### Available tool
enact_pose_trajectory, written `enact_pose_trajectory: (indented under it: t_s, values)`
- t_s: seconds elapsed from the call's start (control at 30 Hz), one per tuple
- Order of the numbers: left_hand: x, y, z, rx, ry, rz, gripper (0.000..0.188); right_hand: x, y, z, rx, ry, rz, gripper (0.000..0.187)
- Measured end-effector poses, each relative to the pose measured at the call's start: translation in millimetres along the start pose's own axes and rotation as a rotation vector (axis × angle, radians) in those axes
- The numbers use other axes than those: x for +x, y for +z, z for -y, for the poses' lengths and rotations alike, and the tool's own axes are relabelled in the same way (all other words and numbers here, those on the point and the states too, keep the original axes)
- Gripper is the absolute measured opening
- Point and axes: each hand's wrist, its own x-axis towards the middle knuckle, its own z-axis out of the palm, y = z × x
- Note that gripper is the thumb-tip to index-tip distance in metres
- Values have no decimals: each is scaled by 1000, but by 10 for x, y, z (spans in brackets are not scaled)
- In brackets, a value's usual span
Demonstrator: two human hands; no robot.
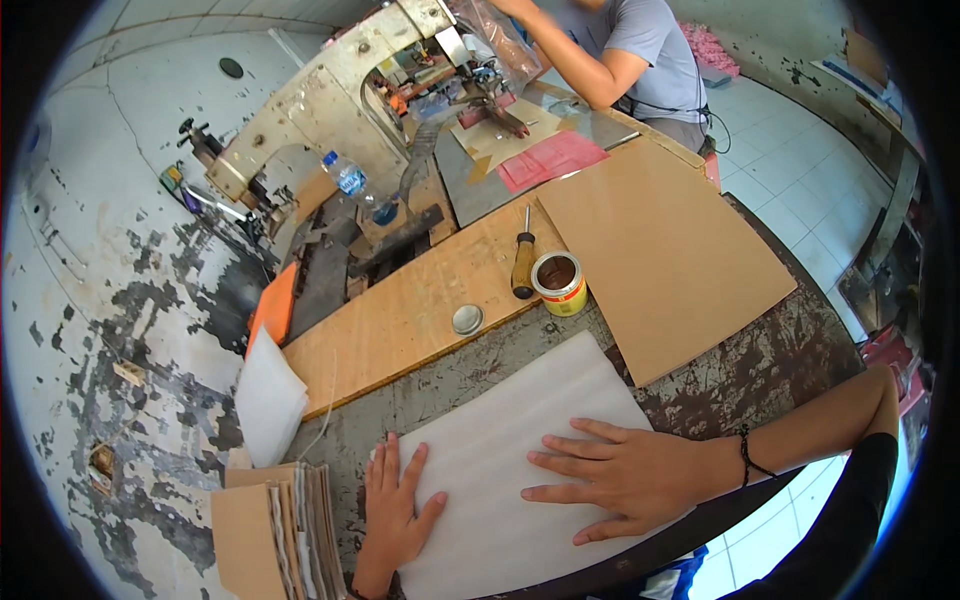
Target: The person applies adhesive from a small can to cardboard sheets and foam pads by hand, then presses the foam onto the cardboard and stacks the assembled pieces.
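Observation:
A white foam sheet (500, 440) lies flat on the worn dark tabletop in front of me. Near its left edge rests my left hand (397, 508), fingers spread, palm down. On the sheet's right side my right hand (625, 478) lies with its fingers fanned out, a dark braided band around the wrist. Neither hand grips anything. Beyond the sheet stands an open round tin (560, 284) with a yellow label and brown contents. Its round metal lid (467, 320) sits apart on the wooden board, and a screwdriver (523, 265) with a dark yellowish handle lies beside the tin.
A large brown cardboard sheet (665, 255) covers the right side of the table. Stacked cardboard pieces (250, 530) and white foam pieces (268, 395) are at left. A sewing machine (330, 90), a water bottle (350, 180) and a seated person (640, 60) are beyond the wooden board (400, 335).

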Motion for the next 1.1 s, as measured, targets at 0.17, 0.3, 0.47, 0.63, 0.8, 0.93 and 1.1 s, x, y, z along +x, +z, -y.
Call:
enact_pose_trajectory:
  t_s: [0.17, 0.3, 0.47, 0.63, 0.8, 0.93, 1.1]
  values:
    - [8, 3, 16, -31, 1, -16, 67, 35, -22, 23, -5, 19, 36, 68]
    - [19, 7, 13, -30, 1, -26, 67, 51, -53, 37, -26, 31, 69, 68]
    - [-15, -20, -19, -25, -16, -14, 67, 38, -55, 47, -51, 21, 76, 68]
    - [-11, -3, -59, -1, -9, 5, 68, -29, -45, 47, -76, 13, 49, 68]
    - [-117, 13, 30, 34, -16, -10, 67, 48, -23, 61, -121, -17, 45, 70]
    - [31, 75, 42, 40, 31, -35, 62, 22, -91, 25, 13, 49, 47, 72]
    - [-72, 47, 59, 110, 70, -125, 54, 126, -189, -70, 214, 85, 48, 69]
